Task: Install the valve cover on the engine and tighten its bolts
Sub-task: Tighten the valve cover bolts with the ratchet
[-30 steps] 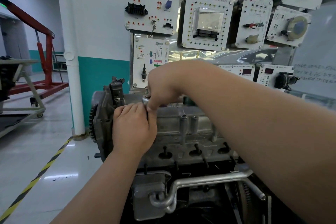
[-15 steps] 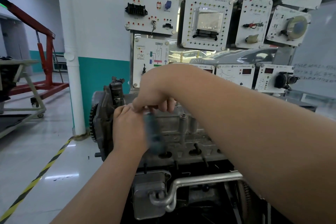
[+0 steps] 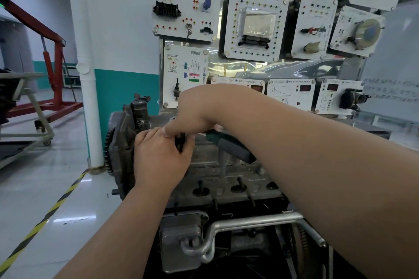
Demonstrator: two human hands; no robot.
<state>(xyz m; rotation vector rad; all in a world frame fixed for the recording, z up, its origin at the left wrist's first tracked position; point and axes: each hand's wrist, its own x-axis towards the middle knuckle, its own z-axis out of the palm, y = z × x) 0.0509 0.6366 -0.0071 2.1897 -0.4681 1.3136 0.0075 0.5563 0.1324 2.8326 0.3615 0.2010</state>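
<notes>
Ratchet w/ green-grey handle (image 3: 231, 148) gripped by R hand (image 3: 197, 113), left end of grey metal engine (image 3: 226, 172); L hand (image 3: 158, 156) pinches dark socket (image 3: 180, 142). Keep square, short swings.

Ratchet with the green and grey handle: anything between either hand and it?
Nothing visible. The left hand grips the green-and-grey-handled ratchet at its dark head, and the right hand holds it from above. The bolt below is hidden.
</notes>
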